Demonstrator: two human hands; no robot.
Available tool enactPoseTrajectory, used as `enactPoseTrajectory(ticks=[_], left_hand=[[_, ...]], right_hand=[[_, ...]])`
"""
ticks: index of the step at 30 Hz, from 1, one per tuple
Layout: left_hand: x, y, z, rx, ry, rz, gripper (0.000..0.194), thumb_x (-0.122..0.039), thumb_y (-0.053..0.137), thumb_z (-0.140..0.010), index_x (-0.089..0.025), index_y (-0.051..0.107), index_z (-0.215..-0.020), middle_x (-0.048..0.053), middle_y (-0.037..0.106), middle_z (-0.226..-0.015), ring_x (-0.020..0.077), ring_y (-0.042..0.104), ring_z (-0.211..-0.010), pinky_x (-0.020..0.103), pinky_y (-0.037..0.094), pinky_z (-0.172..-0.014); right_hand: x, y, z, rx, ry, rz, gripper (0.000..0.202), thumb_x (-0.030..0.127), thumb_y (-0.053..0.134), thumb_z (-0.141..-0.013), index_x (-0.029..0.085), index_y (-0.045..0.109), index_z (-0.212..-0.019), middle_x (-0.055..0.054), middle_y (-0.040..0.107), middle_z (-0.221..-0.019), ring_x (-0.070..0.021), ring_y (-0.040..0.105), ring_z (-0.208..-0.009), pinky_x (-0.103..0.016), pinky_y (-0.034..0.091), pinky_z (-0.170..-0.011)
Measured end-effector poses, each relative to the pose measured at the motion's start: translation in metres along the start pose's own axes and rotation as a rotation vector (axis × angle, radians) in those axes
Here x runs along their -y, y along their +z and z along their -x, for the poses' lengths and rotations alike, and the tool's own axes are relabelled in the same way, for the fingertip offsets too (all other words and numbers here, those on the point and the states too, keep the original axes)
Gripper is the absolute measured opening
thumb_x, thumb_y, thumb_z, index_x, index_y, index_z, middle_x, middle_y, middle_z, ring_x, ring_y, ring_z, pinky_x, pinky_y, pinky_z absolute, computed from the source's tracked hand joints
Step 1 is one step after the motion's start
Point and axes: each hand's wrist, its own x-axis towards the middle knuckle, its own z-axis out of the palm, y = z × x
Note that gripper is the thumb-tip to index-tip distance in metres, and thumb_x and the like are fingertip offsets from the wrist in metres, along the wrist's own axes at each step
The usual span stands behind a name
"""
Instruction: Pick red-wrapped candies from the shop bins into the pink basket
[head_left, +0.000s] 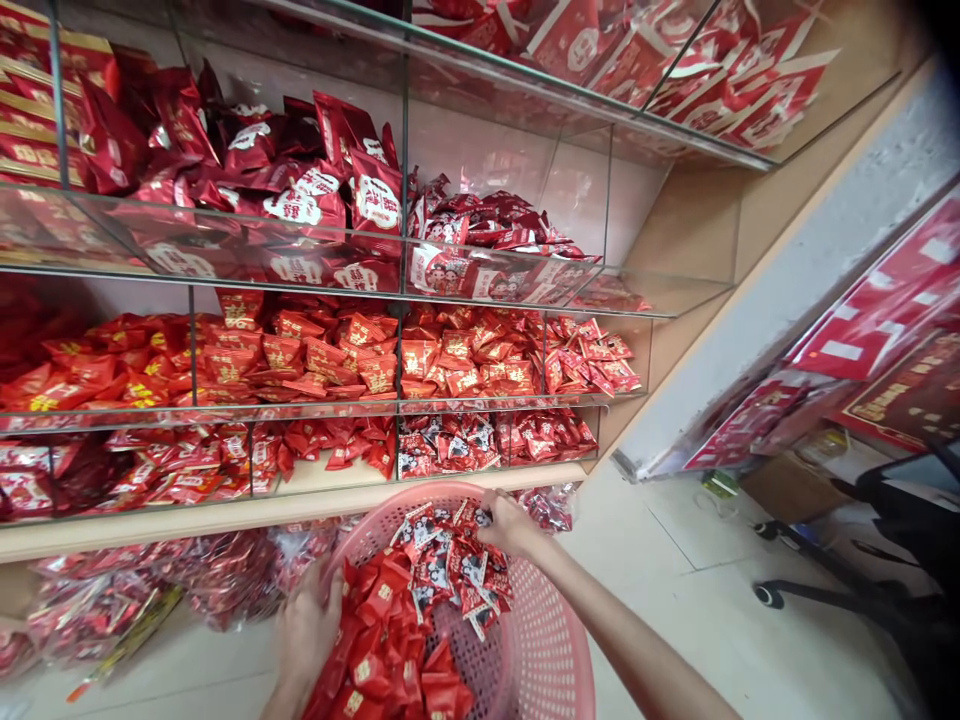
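Observation:
A pink plastic basket (551,640) with a perforated wall is tilted below the shelves. Plain red packets with gold print (375,660) fill its near left side. Small red, black and white patterned packets (442,565) lie heaped at its far side. My left hand (309,620) is closed on the basket's left rim, thumb inside. Inside the far right rim, my right hand (508,525) has its fingers bent and closed at the edge of the patterned heap, against a small packet; the fingertips are partly hidden.
Glass-divided shelves (480,402) hold many red packets sorted by compartment. Bagged goods (232,575) lie on the floor under the bottom shelf. A black wheeled chair (832,580) stands at right, near a cardboard box (787,487) and red hanging goods (885,290).

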Motion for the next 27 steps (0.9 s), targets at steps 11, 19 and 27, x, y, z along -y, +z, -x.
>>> enactPoseTrajectory(ticks=[11,19,27], left_hand=[[0.002,0.004,0.0,-0.037,0.042,-0.006,0.04,-0.037,0.034,-0.086,-0.015,0.051,-0.116,0.01,0.065,-0.108,0.0248,0.06,-0.1,0.035,0.045,-0.083],[0.002,0.002,0.002,-0.011,0.025,-0.01,0.042,-0.038,0.033,-0.086,-0.016,0.049,-0.118,0.01,0.064,-0.111,0.0252,0.059,-0.101,0.035,0.045,-0.083],[0.008,0.01,0.001,-0.081,0.083,-0.029,0.046,-0.042,0.03,-0.086,-0.015,0.051,-0.118,0.011,0.063,-0.113,0.0239,0.059,-0.101,0.035,0.044,-0.088]], right_hand=[[0.008,0.006,0.001,-0.162,-0.014,0.205,0.026,0.032,0.051,-0.083,0.019,0.05,-0.105,-0.009,0.056,-0.109,-0.0209,0.06,-0.093,-0.028,0.041,-0.072],[0.019,-0.025,-0.065,-0.326,0.179,0.219,0.033,0.03,0.042,-0.088,0.015,0.041,-0.117,-0.017,0.05,-0.117,-0.0217,0.061,-0.092,-0.029,0.043,-0.069],[0.013,-0.016,-0.097,-0.293,0.282,0.245,0.044,0.024,0.049,-0.083,0.012,0.035,-0.123,-0.019,0.054,-0.113,-0.0228,0.062,-0.095,-0.029,0.046,-0.068]])
